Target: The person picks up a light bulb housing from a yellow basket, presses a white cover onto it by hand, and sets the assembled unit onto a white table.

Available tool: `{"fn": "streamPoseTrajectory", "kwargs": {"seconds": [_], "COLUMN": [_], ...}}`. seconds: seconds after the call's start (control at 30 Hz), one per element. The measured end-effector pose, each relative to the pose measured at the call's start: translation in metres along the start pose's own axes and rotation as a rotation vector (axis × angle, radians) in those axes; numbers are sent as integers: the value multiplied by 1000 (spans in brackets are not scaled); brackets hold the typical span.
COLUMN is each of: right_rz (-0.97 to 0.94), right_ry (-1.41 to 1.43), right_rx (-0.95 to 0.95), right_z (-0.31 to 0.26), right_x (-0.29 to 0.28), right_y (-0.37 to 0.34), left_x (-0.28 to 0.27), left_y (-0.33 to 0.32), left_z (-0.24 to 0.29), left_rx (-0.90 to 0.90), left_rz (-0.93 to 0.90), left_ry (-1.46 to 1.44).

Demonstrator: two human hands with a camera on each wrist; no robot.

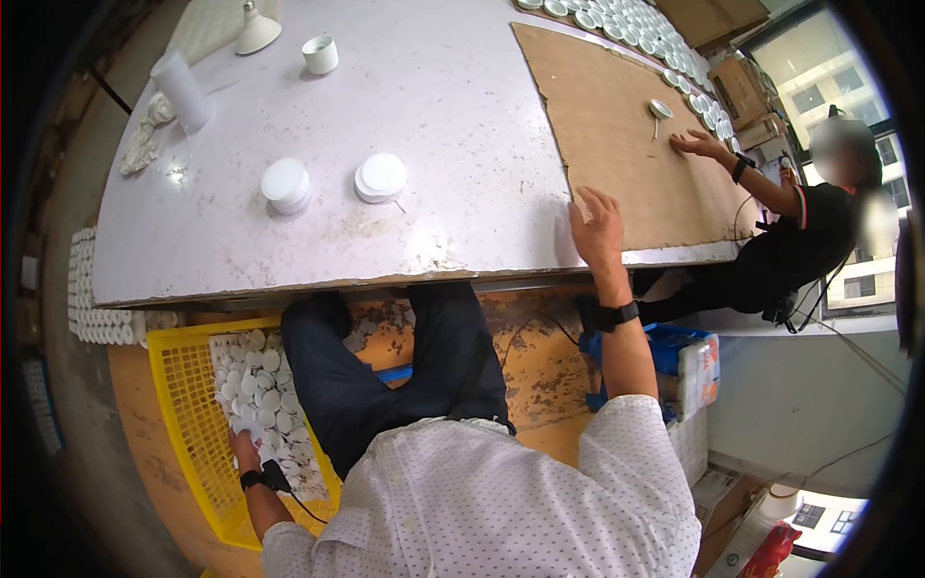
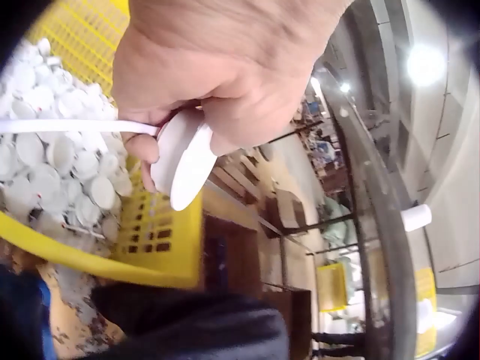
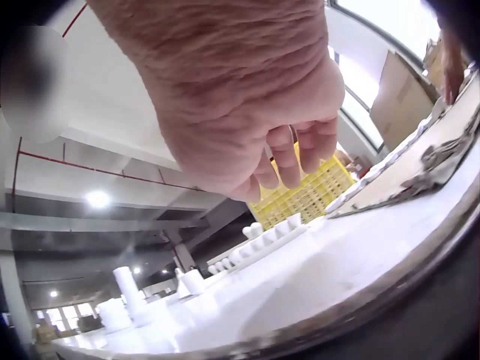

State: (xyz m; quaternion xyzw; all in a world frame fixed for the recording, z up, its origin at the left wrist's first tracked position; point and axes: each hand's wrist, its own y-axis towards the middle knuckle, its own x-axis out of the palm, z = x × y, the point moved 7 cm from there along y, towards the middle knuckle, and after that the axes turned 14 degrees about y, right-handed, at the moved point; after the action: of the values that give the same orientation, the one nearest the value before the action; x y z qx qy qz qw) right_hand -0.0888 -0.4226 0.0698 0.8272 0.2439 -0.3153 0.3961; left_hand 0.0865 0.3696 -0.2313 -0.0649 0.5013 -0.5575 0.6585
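Nearest you, your left hand (image 2: 202,67) pinches a couple of thin white discs (image 2: 187,165) between thumb and fingers, over the left-hand yellow crate (image 2: 75,251). That grip is narrow, closed down to the discs' thickness. They splay apart at their lower edges, so one could slip free if the pinch loosens. A loose pile of similar discs (image 1: 265,385) fills the crate; their jumbled overlap could let an extra one come up unnoticed.

Your knee (image 1: 323,352) is close beside the crate, and the desk (image 1: 462,125) edge lies between crate and desktop. A low lift from there could knock the discs on that edge.

Your right hand (image 1: 597,231) is at the desk's near edge, fingers loosely bent, holding nothing. Ahead and to the left stand two short white stacks, the left stack (image 1: 286,186) and the right stack (image 1: 381,178); a sleeve brushing them might topple them.

Farther off are a tall translucent tube (image 1: 181,91), crumpled cloth (image 1: 145,140), a white cup (image 1: 321,55) and a cone-shaped piece (image 1: 257,31). To the right, brown cardboard (image 1: 617,116) carries a small dish (image 1: 660,109), and another person (image 1: 809,231) reaches toward it, so arms could meet there.
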Motion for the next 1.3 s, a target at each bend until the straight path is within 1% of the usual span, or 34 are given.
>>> {"fn": "streamPoseTrajectory", "kwargs": {"seconds": [0.03, 0.07, 0.1, 0.13, 0.17, 0.2, 0.23, 0.27, 0.33, 0.37, 0.4, 0.47, 0.5, 0.53, 0.57, 0.6, 0.63, 0.67, 0.73, 0.77, 0.83, 0.87, 0.9, 0.93, 1.0, 1.03, 1.07, 1.1, 1.13, 1.17, 1.2, 1.23, 1.27, 1.3], "right_rz": [-8, -8, -13, -17, -21, -20, -25, -30, -37, -46, -53, -61, -76, -91, -89, -96, -103, -103, -134, -134, -109, -112, -86, -61, -63, -65, -65, -12, -13, -37, -60, -58, -57, -60], "right_ry": [-26, -26, -14, -2, 46, 47, 49, 51, 40, 28, 16, 8, -88, -183, -180, -246, -312, -309, -415, -412, -463, -460, -466, -472, -483, -468, -452, -442, -442, -452, -461, -460, -470, -482], "right_rx": [28, 27, 85, 141, 213, 213, 279, 346, 337, 324, 367, 410, 427, 443, 444, 449, 451, 450, 504, 502, 671, 668, 722, 777, 808, 868, 928, 931, 926, 903, 882, 884, 831, 783], "right_z": [9, 15, 24, 35, 51, 54, 60, 70, 96, 110, 125, 155, 171, 187, 201, 215, 229, 239, 261, 269, 294, 299, 305, 310, 311, 312, 311, 308, 312, 318, 322, 325, 325, 326], "right_x": [-3, -6, -8, -9, -10, -16, -21, -26, -37, -43, -50, -65, -72, -77, -81, -84, -85, -85, -84, -81, -80, -77, -78, -79, -76, -75, -74, -74, -73, -72, -71, -70, -69, -68], "right_y": [-3, -5, -8, -10, -10, -6, -2, 2, 19, 30, 39, 60, 70, 78, 85, 92, 100, 106, 117, 123, 126, 131, 131, 132, 139, 141, 143, 144, 146, 149, 151, 152, 154, 153], "left_x": [-9, -22, -32, -37, -50, -65, -68, -70, -54, -45, -37, -9, 1, 8, 12, 19, 23, 28, 34, 36, 40, 45, 49, 47, 57, 55, 57, 58, 61, 62, 70, 72, 71, 70], "left_y": [3, 5, 5, 7, 5, 2, 26, 43, 65, 51, 42, 28, 23, 17, 14, 3, -8, -25, -53, -59, -65, -66, -66, -64, -70, -70, -69, -66, -65, -78, -84, -86, -86, -85], "left_z": [-9, -19, -27, -32, -38, -45, -59, -73, -81, -81, -78, -67, -64, -62, -69, -60, -51, -44, -23, -20, -19, -19, -19, -19, -15, -14, -15, -14, -15, 4, 11, 21, 31, 37], "left_rx": [0, -18, -37, -37, -101, -165, -9, -6, 16, -82, -79, 4, 44, 46, 56, 65, 28, 29, 58, -16, -27, -37, -54, -60, -123, -50, -56, -73, -88, -24, -22, 61, 145, 147], "left_rz": [-1, 46, 94, 94, 231, 368, 328, 328, 70, 112, 114, -64, -76, -73, -62, -50, -191, -189, -68, -146, -177, -212, -288, -285, -426, -330, -328, -348, -371, -272, -272, -242, -211, -212], "left_ry": [1, -42, -86, -89, 34, 158, 125, 126, 244, 121, 123, 30, 115, 116, 181, 244, 193, 191, 377, 265, 235, 202, 138, 137, -118, -15, -21, -12, -2, 213, 210, 329, 453, 464]}}
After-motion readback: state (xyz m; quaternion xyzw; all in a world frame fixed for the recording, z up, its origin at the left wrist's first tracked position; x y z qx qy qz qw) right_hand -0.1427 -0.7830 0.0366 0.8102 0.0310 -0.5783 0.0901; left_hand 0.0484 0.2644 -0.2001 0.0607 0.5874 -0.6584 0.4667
